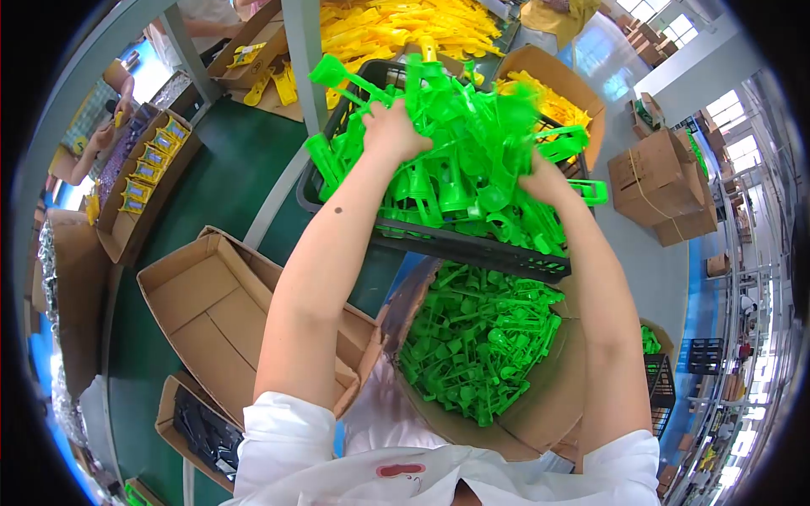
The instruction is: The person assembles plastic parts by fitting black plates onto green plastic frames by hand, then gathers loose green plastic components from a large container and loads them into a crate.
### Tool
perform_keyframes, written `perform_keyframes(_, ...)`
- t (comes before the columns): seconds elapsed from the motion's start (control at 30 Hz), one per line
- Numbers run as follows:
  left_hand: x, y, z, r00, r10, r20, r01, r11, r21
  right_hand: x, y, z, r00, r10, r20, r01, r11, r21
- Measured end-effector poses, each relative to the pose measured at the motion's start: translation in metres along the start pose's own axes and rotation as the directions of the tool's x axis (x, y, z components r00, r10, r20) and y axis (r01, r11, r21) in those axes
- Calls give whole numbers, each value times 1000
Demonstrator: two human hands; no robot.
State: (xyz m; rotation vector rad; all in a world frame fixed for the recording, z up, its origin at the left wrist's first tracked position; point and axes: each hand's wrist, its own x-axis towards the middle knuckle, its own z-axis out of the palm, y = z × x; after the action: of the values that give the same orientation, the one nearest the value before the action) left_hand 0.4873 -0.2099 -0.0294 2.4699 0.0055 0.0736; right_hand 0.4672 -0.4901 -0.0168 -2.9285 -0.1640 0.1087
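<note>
A black plastic crate (472,244) is heaped with bright green plastic parts (456,181), long pieces with cup-like or open-frame ends. At the heap's left side, my left hand (393,133) is closed around some of them, thumb toward the middle and fingertips partly hidden. On the right, my right hand (544,179) grips more green parts; its fingers are mostly behind them, and the pieces above it are smeared by motion. Below the crate, nearer my body, a large carton (540,405) holds a deep pile of smaller-looking green parts (481,346).
Yellow parts (405,29) lie piled behind the crate, with more in a carton (582,84) at right. A long cardboard box (202,295) stands on the green table (126,337); a small box (198,430) holds dark bags. Another person's hand (103,135) is at far left, near packed yellow items.
</note>
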Motion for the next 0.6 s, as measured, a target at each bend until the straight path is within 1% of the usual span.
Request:
perform_keyframes(0.03, -2, -9, -1, 998, -53, -22, 55, 994, 96, -3, -6, 9, 991, 65, 116, -45, 985, -167)
perform_keyframes(0.07, 1, -15, 7, 995, 16, 100, -31, 987, 158, -6, -6, 13, 976, 117, 184, -74, 972, -224)
perform_keyframes(0.1, 5, -18, 18, 971, 80, 224, -127, 970, 205, -10, -3, 14, 954, 173, 244, -100, 954, -283)
perform_keyframes(0.13, 0, -9, 9, 929, 138, 342, -228, 944, 240, -11, 1, 12, 928, 227, 296, -120, 932, -341)
perform_keyframes(0.17, -11, -1, 2, 911, 153, 382, -264, 929, 260, -7, 17, 15, 917, 187, 353, -91, 958, -273)
perform_keyframes(0.23, 4, 1, -1, 909, 172, 379, -317, 877, 361, -20, -3, -21, 877, 227, 423, -188, 973, -133)
perform_keyframes(0.27, 8, 2, 5, 902, 181, 392, -346, 847, 404, -30, -11, -38, 871, 238, 430, -217, 971, -99)
perform_keyframes(0.3, 9, -4, 10, 920, 313, 234, -385, 829, 406, -39, -20, -56, 864, 248, 437, -245, 967, -65)
perform_keyframes(0.33, 8, -2, 0, 907, 406, 113, -416, 820, 393, -38, -22, -67, 883, 246, 401, -241, 968, -63)
perform_keyframes(0.37, 16, -5, -1, 903, 428, -44, -399, 871, 286, -34, -14, -70, 949, 166, 266, -148, 985, -88)
perform_keyframes(0.4, 19, -8, -6, 902, 414, -125, -375, 893, 251, -35, -4, -72, 988, 82, 127, -66, 990, -126)
perform_keyframes(0.47, 20, -22, 5, 777, 589, -220, -545, 806, 231, -48, -7, -81, 992, 124, 20, -122, 989, -82)
perform_keyframes(0.5, 21, -24, 11, 802, 576, -157, -519, 802, 294, -52, -8, -81, 990, 141, -30, -143, 988, -58)
perform_keyframes(0.57, 18, -32, 24, 852, 523, -32, -462, 778, 426, -60, 14, -41, 985, 9, -172, -26, 995, -98)
perform_keyframes(0.6, 32, -39, 30, 924, 377, 59, -369, 845, 388, -62, 27, -15, 969, -66, -237, 36, 991, -128)
